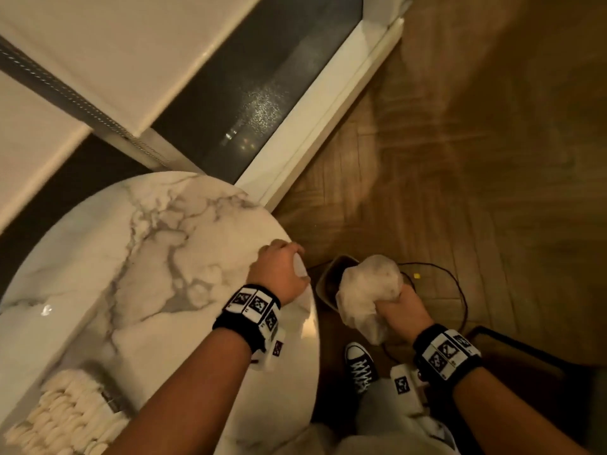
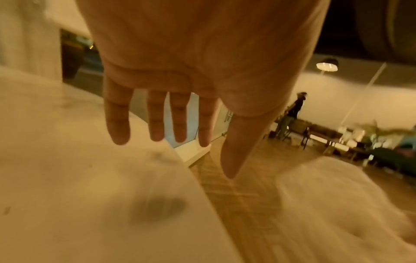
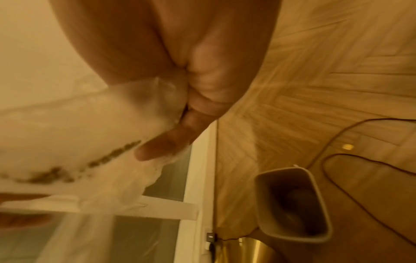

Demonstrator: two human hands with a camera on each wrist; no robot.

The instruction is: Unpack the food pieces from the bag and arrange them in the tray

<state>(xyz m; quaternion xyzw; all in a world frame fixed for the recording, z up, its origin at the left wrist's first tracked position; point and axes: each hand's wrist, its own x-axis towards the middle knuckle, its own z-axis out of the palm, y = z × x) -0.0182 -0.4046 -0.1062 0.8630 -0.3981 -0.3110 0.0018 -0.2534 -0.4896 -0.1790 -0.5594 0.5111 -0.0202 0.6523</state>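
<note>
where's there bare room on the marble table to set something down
The marble table is bare across its middle and far side, from the window edge to the left hand at its right rim. The near-left corner is crowded by the tray of food pieces. The right hand holds the bag off-table above the bin.

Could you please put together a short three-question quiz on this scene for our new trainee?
1. True or false: the right hand grips a crumpled plastic bag.
2. What stands on the floor under the bag? A) bin B) chair C) box
3. Fill in: the left hand, fingers straight, is over the marble ____.

Key: 1 true; 2 A, the bin; 3 table.
</note>
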